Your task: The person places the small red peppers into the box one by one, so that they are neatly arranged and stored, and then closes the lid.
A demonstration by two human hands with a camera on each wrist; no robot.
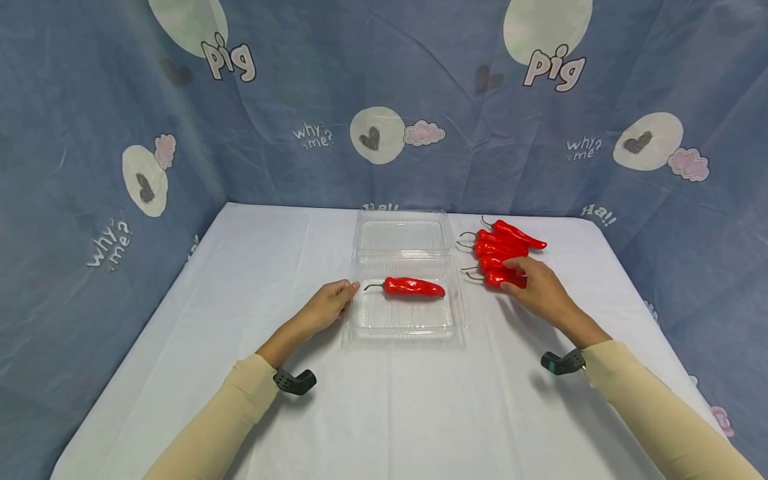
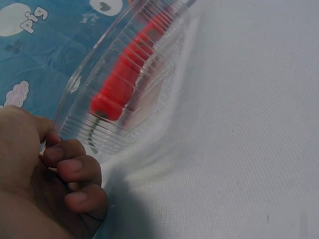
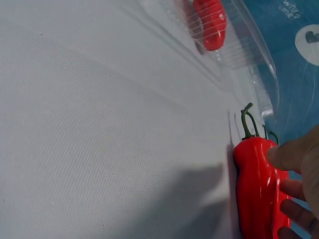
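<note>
A person's left hand (image 1: 327,308) pinches the left rim of a clear plastic container (image 1: 402,317) in the head view; its lid (image 1: 402,237) lies back at the far edge of the table (image 1: 390,413). One red pepper (image 1: 413,287) rests inside. Well apart, the right hand (image 1: 540,287) is at a cluster of red peppers (image 1: 501,247) toward the far right corner, over the nearest pepper (image 1: 498,279). Packed this tightly, the cluster could scatter if a fingertip snags a neighbor. The backdrop (image 1: 300,100) reads "pig," "why me?" and "Ha!!"; no brand or label is legible on the container.

In the left wrist view, the fingers clasp the container's corner; a tug there could flex the thin wall or skid the light base. "Pig" is readable at upper left.

In the right wrist view, the thumb lies on a glossy pepper, smooth enough to slip from a loose hold; whether the hand has closed firmly cannot be told. Lettering at upper right is blurred.
</note>
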